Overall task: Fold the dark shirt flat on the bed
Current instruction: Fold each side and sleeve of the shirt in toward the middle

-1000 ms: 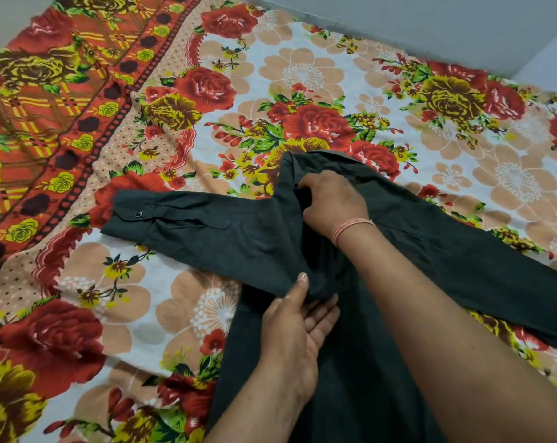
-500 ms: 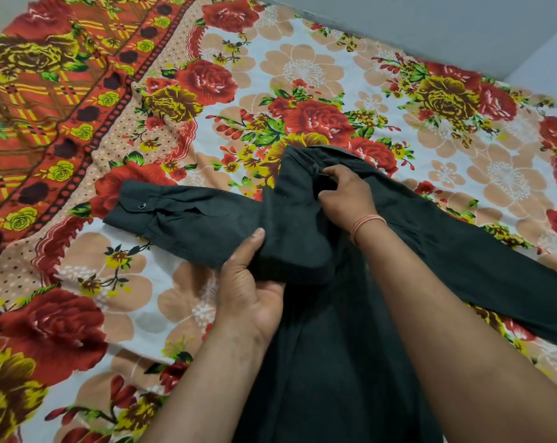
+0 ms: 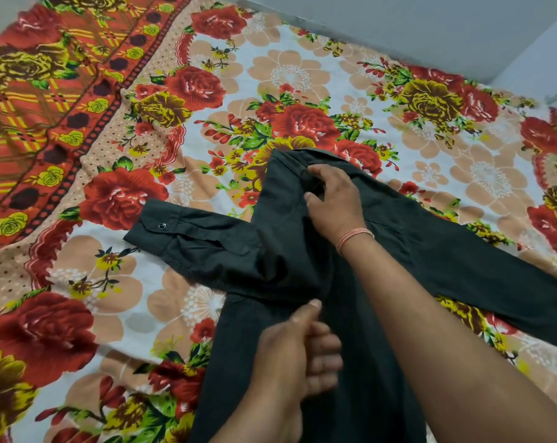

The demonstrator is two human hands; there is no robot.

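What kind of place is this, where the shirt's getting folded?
Probably a bedroom in a home. A floral bedsheet covers a wide, soft bed surface, a plain wall runs right along its far edge, and the dark shirt is spread on it for folding.

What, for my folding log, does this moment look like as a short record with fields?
surface: floral bedsheet
garment: dark shirt, lying on the sheet, not yet folded up
cuffed sleeve: laid out to the left, snap on the cuff showing
other sleeve: stretched out to the right
right hand: grips the fabric near the collar, fingers curled
left hand: blurred, over the shirt body, fingers curled, thumb at the cuffed sleeve's lower edge; grip unclear
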